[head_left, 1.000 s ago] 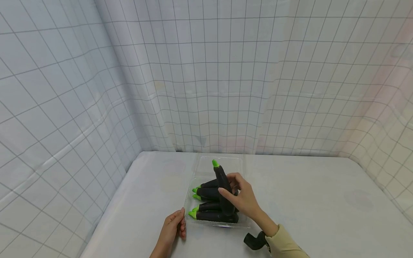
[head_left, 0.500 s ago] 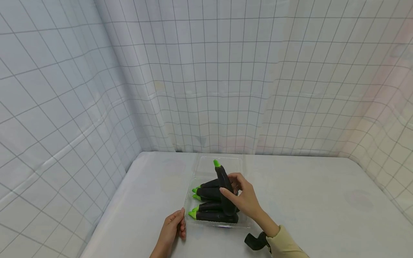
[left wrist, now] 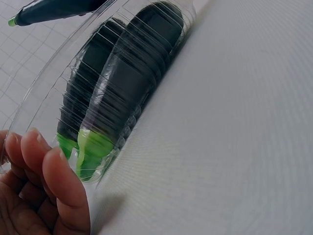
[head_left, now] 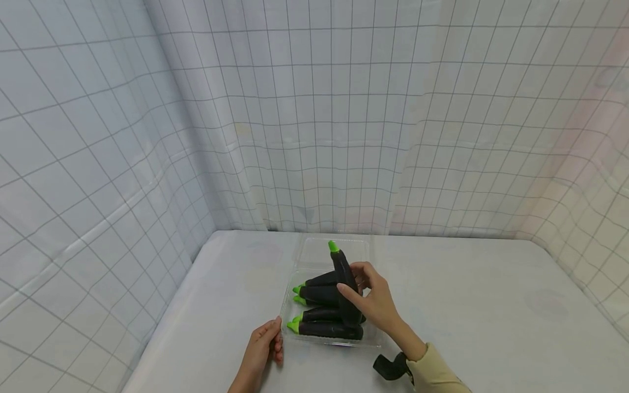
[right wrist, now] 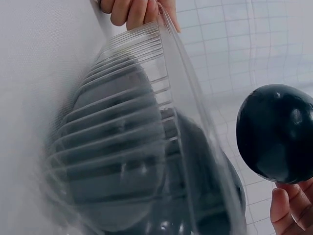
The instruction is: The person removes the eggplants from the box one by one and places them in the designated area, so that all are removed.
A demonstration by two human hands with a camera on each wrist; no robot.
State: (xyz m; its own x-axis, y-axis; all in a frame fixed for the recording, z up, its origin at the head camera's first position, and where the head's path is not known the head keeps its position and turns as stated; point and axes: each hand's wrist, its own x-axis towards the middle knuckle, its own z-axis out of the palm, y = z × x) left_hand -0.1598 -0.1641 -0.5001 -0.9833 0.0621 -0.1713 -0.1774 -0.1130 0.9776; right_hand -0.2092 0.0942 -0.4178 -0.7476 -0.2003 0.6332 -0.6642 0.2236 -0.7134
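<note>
My right hand [head_left: 375,303] grips a dark eggplant [head_left: 343,270] with a bright green stem, thumb on one side and fingers on the other. It is held tilted above the clear plastic box [head_left: 339,344], its green end pointing away. Several more eggplants [head_left: 330,329] lie in the box, side by side, stems to the left. At the box's front left corner my left hand [head_left: 262,343] pinches the rim; the right wrist view has its fingers [right wrist: 133,12] at that corner. In that view the held eggplant [right wrist: 276,134] appears end-on, apart from the others.
The box's clear lid [head_left: 309,251] lies open behind it. A black curved piece [head_left: 390,367] is beside the right sleeve [head_left: 434,371]. A white table [head_left: 467,305] extends to both sides, with grid-patterned curtains [head_left: 344,136] around the back and sides.
My right hand and the eggplant in it have shifted slightly to the right, and the eggplant stands a bit steeper in view. The left hand and the box have stayed in place.
</note>
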